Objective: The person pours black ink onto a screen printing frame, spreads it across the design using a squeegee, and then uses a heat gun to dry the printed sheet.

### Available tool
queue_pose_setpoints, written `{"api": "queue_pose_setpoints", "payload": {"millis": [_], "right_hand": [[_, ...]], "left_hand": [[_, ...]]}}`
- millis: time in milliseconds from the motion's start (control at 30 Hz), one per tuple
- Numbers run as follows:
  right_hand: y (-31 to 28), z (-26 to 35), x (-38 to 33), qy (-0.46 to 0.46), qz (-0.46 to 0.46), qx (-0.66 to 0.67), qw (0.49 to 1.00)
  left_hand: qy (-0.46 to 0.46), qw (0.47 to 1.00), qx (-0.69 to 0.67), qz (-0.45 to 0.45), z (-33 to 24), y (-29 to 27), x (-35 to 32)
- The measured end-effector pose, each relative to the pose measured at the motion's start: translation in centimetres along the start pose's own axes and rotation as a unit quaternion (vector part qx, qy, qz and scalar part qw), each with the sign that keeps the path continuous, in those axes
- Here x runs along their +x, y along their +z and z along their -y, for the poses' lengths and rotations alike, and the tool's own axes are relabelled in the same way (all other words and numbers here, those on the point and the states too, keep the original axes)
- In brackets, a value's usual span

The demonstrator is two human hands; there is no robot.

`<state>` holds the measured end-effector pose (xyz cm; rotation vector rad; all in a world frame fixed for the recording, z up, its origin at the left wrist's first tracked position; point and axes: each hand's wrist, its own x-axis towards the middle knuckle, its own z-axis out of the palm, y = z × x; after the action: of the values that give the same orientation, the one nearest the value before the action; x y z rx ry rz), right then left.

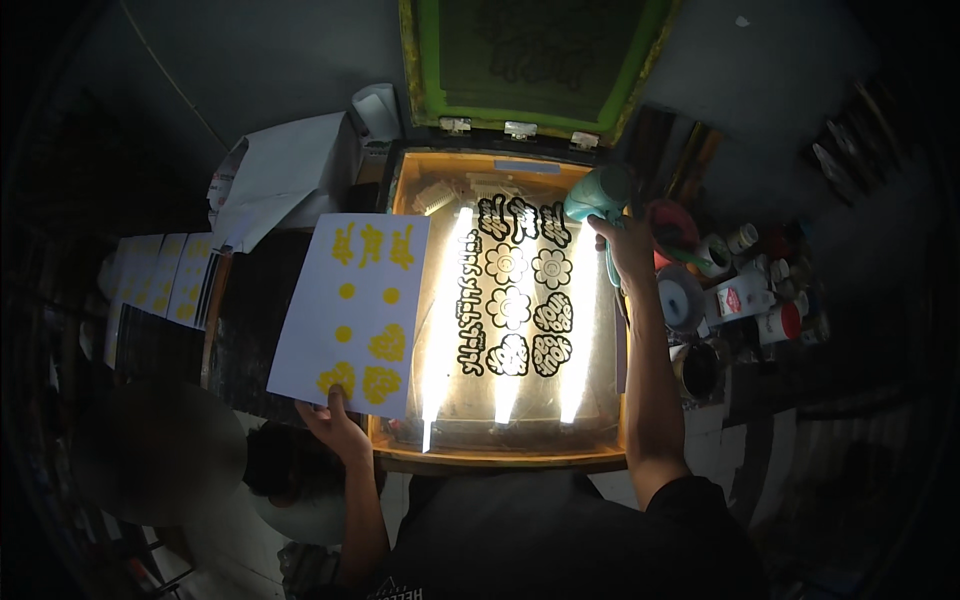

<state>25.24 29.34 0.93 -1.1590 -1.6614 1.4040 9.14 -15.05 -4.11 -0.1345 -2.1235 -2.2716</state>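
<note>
My left hand [340, 428] grips the lower edge of a white sheet [310, 300], thumb on top. Yellow shapes are printed on the sheet, which is tilted over the left side of a lit glass-topped box. At the box's far right corner my right hand [628, 245] is closed round the handle of a teal hair dryer [598, 192]. Between the hands, black outlined flowers and lettering [510, 290] show on the glowing light table [455, 425]. Part of its left side is hidden by the sheet.
A green-bordered printing screen [545, 112] stands raised on hinges [520, 131] at the far edge. Jars and bottles [740, 298] crowd the right side. Several printed sheets [165, 270] lie at the left, near a large white paper [285, 170]. A round stool [160, 450] stands lower left.
</note>
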Motion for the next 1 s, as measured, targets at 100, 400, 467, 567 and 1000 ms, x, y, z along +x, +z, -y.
{"api": "queue_pose_setpoints", "payload": {"millis": [100,400,467,567,1000], "right_hand": [[-0.8,-0.2,-2.4,0.007,0.014,0.010,1.000],[-3.1,1.8,-11.8,0.021,0.059,-0.101,0.993],[-3.5,2.1,-13.8,0.046,0.061,-0.095,0.992],[-5.0,1.5,-16.5,0.051,0.067,-0.114,0.990],[-6.9,3.6,-23.6,0.089,0.106,-0.155,0.978]], "left_hand": [[-0.002,1.000,0.004,0.007,-0.2,0.2,-0.1],[0.000,1.000,-0.004,0.011,0.3,-0.2,0.1],[0.006,1.000,-0.005,0.008,0.4,-0.4,0.0],[-0.003,1.000,0.003,0.014,0.3,-0.1,0.2],[0.007,1.000,-0.007,0.019,0.4,-0.3,0.2]]}}
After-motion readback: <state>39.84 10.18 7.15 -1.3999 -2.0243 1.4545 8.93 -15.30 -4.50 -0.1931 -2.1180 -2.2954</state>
